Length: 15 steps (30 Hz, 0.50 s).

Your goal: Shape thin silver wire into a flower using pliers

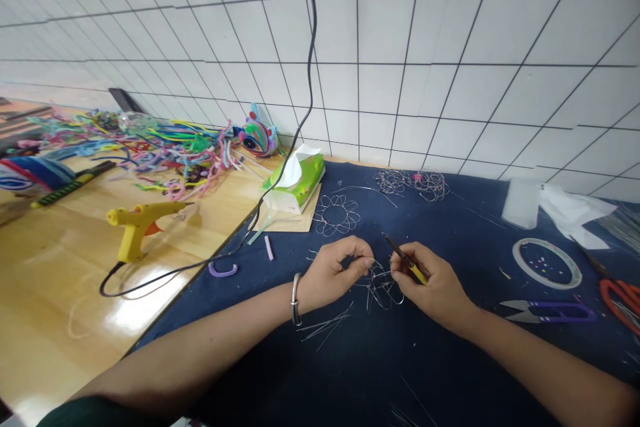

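My left hand (345, 270) pinches the edge of a wire flower shape (383, 287), made of thin silvery loops, between thumb and fingertips. My right hand (433, 283) is wrapped around a slim yellow-handled tool (415, 270), its dark pointed tip aimed up and left; its exact kind is partly hidden by the fingers. The right thumb and forefinger also meet at the right side of the wire shape. Behind the hands lies a flat wire flower ring (337, 215). Loose straight wires (327, 325) lie below my left wrist.
Yellow glue gun (145, 223) and colourful pipe cleaners (175, 140) are on the wooden table at left. A black cord (311, 60) hangs past a tissue pack (300, 183). At right are a white ring (547, 263), purple snips (550, 311) and orange-handled scissors (617, 300). More wire shapes (413, 183) lie behind.
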Motion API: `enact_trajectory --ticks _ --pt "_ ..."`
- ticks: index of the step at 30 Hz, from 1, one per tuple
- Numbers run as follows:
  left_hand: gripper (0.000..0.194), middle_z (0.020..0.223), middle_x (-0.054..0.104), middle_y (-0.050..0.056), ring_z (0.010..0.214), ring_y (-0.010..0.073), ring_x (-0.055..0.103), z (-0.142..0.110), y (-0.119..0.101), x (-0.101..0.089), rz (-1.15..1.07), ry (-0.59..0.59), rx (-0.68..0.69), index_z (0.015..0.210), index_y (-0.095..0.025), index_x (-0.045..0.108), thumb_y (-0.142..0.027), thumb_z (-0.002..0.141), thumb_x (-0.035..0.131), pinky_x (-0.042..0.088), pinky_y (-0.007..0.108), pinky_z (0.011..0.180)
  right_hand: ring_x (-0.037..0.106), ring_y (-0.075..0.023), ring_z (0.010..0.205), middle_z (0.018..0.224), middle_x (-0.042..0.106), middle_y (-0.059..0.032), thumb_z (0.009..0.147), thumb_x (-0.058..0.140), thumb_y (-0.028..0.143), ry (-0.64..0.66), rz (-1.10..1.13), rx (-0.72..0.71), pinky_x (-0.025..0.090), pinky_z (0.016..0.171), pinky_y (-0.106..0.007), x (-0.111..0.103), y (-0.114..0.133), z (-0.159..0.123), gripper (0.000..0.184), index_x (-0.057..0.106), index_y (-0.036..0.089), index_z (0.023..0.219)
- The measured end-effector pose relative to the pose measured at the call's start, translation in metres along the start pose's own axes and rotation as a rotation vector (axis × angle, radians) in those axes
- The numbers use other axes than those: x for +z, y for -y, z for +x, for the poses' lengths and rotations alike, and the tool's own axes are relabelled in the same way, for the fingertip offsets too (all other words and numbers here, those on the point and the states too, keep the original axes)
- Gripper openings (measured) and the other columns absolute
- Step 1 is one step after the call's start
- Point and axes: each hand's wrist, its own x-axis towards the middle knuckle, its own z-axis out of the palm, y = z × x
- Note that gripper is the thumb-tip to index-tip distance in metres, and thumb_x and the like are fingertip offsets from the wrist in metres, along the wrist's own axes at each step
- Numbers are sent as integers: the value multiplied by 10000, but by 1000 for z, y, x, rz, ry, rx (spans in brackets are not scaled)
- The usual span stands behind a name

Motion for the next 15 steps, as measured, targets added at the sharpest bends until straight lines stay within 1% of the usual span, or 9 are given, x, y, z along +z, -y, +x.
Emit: enact_trajectory --ticks 15 --pt "119 650 542 -6 593 75 499 0 1 1 -23 8 -50 785 -133 524 -221 851 477 410 205 589 549 -109 715 796 570 15 750 518 217 23 -27 -23 452 678 -256 -1 1 -1 123 505 220 873"
